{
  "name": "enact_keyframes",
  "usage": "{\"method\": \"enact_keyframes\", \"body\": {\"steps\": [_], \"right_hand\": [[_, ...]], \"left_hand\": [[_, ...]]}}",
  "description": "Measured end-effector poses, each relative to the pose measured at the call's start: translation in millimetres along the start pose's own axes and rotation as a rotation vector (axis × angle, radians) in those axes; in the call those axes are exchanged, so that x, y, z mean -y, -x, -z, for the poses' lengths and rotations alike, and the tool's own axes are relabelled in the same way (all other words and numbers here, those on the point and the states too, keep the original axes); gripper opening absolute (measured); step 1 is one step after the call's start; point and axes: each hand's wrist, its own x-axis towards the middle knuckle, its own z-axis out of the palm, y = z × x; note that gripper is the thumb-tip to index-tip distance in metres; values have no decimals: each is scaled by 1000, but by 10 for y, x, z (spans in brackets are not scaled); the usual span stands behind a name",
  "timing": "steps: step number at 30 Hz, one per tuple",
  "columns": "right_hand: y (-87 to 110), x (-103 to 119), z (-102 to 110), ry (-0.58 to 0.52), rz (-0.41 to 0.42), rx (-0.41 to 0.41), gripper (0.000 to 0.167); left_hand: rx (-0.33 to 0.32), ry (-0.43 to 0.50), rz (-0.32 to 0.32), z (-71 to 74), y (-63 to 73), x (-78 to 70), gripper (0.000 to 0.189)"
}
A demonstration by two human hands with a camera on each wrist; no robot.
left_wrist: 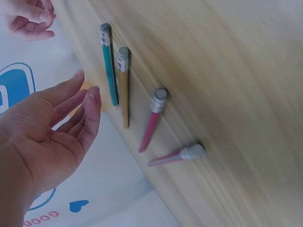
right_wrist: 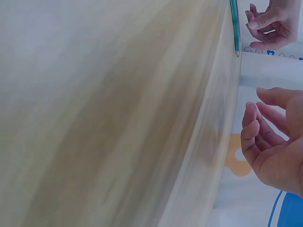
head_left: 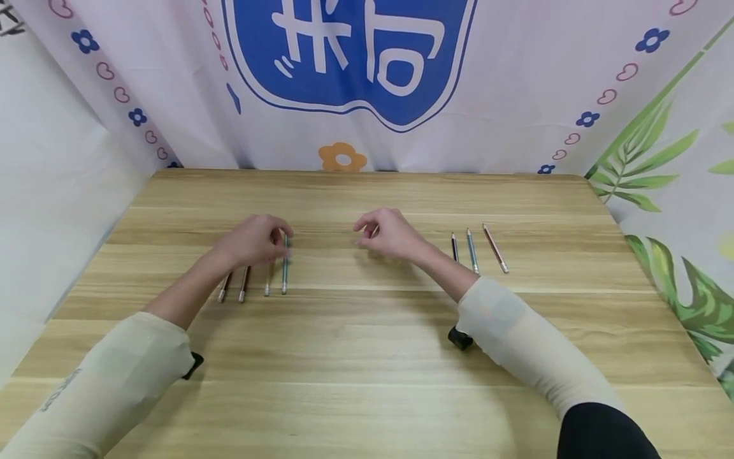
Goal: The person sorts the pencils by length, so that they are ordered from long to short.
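My left hand (head_left: 255,239) hovers over the row of pencils at the left, fingers loosely bent, thumb and fingertips apart with nothing between them. Under it lie a teal pencil (head_left: 285,277), a yellow pencil (left_wrist: 124,92) and two red pencils, one (left_wrist: 150,126) beside the other (left_wrist: 171,157), eraser ends towards me. In the head view the hand partly covers them. My right hand (head_left: 392,234) is held over the middle of the table, empty, its fingers relaxed in a loose curve. The right wrist view also shows the teal pencil (right_wrist: 235,26).
At the right, beyond my right forearm, lie a dark blue pencil (head_left: 455,247), another teal pencil (head_left: 471,248) and a pink pencil (head_left: 496,248). The wooden table (head_left: 355,357) ends at a printed cloth (head_left: 504,115) along its far edge.
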Motion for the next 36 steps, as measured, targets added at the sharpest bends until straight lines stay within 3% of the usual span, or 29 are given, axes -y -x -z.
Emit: {"method": "enact_keyframes", "body": {"steps": [10, 21, 28, 36], "right_hand": [[129, -127, 124, 22, -21, -23, 29], [271, -216, 223, 47, -35, -27, 32], [392, -289, 299, 47, -53, -50, 32], [510, -376, 380, 44, -73, -72, 33]], "left_hand": [[-41, -30, -61, -81, -116, -165, 34], [-1, 28, -103, -183, -237, -353, 35], [13, 13, -103, -258, -364, -499, 37], [-8, -25, -156, -373, -513, -664, 34]]}}
